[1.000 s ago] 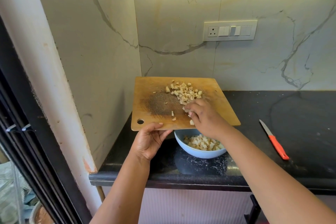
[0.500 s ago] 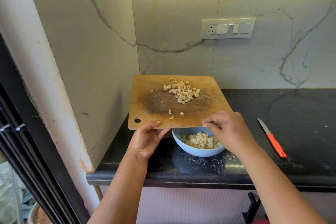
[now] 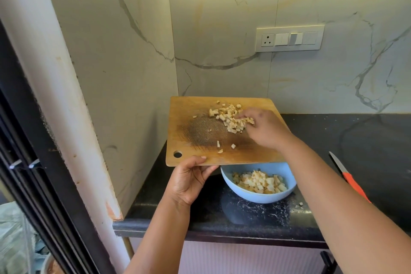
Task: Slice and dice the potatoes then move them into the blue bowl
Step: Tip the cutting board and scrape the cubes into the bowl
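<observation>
A wooden cutting board [image 3: 195,115] is held tilted over the blue bowl [image 3: 251,197], with my left hand [image 3: 189,179] gripping its near edge beside the hanging hole. A pile of diced potato [image 3: 229,118] lies on the board's far half, and a few stray cubes [image 3: 225,147] sit lower down. My right hand [image 3: 264,128] rests on the board with its fingers spread into the pile. The bowl stands on the black counter under the board's near edge and holds several potato cubes [image 3: 259,181].
A knife with an orange handle [image 3: 350,179] lies on the black counter [image 3: 355,135] to the right. A few potato bits [image 3: 299,204] lie beside the bowl. Marble walls close the corner at left and behind, with a switch panel [image 3: 289,38] above.
My right hand moved from the board's near edge above the bowl back up to the pile of diced potato. The board stays tilted in my left hand.
</observation>
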{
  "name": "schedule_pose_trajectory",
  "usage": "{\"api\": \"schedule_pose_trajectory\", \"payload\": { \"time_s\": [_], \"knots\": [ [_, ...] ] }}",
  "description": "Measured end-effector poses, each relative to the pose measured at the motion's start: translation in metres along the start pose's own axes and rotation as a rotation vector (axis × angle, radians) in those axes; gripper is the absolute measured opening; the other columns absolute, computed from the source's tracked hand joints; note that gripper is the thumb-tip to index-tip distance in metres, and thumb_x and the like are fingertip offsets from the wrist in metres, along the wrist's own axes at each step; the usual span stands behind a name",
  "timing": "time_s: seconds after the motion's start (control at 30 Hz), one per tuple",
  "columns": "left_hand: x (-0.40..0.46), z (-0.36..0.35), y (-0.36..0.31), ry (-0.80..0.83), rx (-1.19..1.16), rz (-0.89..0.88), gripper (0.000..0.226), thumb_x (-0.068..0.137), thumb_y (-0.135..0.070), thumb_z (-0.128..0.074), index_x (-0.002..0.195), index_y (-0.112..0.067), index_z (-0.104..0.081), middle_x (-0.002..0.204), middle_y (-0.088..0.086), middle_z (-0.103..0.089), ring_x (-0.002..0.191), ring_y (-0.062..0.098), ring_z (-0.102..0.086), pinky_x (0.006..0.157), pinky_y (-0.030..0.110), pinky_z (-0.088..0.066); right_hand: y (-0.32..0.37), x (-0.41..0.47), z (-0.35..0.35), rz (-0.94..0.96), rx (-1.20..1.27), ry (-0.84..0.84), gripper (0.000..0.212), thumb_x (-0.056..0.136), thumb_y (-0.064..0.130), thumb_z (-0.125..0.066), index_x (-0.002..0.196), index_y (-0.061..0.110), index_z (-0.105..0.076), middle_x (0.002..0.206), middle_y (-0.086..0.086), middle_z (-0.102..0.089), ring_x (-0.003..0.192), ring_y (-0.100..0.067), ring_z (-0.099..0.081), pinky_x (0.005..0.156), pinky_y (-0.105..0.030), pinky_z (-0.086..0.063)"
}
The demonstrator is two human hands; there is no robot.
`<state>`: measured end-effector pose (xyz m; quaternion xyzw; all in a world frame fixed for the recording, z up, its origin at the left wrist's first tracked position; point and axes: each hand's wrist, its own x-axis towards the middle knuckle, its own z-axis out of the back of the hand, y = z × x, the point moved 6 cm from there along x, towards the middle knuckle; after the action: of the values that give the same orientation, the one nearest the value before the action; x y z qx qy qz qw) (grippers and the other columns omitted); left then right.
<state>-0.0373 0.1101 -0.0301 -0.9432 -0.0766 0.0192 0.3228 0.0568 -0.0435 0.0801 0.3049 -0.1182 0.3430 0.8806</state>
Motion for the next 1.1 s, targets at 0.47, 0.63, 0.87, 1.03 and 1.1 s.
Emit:
{"api": "schedule_pose_trajectory", "payload": {
  "time_s": [0.47,0.63,0.87,1.03,1.1],
  "knots": [
    [0.001,0.0,-0.001,0.01,0.03,-0.007,0.049,0.067,0.009,-0.058,0.115,0.002,-0.056,0.107,0.024,-0.068,0.094,0.036,-0.069,0.081,0.041,-0.058,0.066,0.072,-0.066,0.269,-0.155,0.117,0.031,0.099,0.029,-0.051,0.125,0.019,-0.063,0.116,-0.005,-0.054,0.112,-0.024,-0.049,0.098,-0.038,-0.04],
    [0.0,0.0,-0.002,-0.005,0.019,-0.006,0.045,0.071,0.009,-0.054,0.115,0.001,-0.058,0.107,0.022,-0.068,0.091,0.032,-0.07,0.082,0.04,-0.056,0.054,0.019,-0.055,0.419,-0.088,0.082,0.02,0.092,0.019,-0.063,0.109,0.015,-0.073,0.105,-0.001,-0.062,0.101,-0.016,-0.056,0.092,-0.037,-0.046],
    [0.0,0.0,-0.001,-0.019,0.019,0.02,0.039,0.072,0.007,-0.054,0.11,0.002,-0.057,0.107,0.025,-0.067,0.089,0.033,-0.069,0.082,0.038,-0.055,0.02,-0.067,-0.037,0.395,-0.053,0.091,0.017,0.092,0.02,-0.062,0.102,0.016,-0.075,0.098,0.008,-0.064,0.092,-0.004,-0.057,0.08,-0.027,-0.051],
    [-0.002,-0.001,-0.002,-0.005,0.009,-0.003,0.04,0.072,0.008,-0.053,0.11,-0.002,-0.057,0.102,0.021,-0.071,0.09,0.033,-0.07,0.081,0.041,-0.057,-0.008,-0.096,-0.015,0.247,0.016,0.128,0.018,0.089,0.017,-0.067,0.101,0.026,-0.076,0.094,0.019,-0.065,0.092,0.002,-0.059,0.079,-0.018,-0.05],
    [-0.003,-0.002,-0.003,-0.004,-0.003,-0.006,0.042,0.073,0.008,-0.052,0.113,-0.002,-0.056,0.104,0.021,-0.07,0.091,0.033,-0.07,0.073,0.039,-0.062,-0.013,-0.095,-0.003,0.196,0.088,0.076,0.016,0.085,0.014,-0.071,0.095,0.025,-0.076,0.089,0.02,-0.064,0.087,0.0,-0.062,0.079,-0.02,-0.053]
  ]
}}
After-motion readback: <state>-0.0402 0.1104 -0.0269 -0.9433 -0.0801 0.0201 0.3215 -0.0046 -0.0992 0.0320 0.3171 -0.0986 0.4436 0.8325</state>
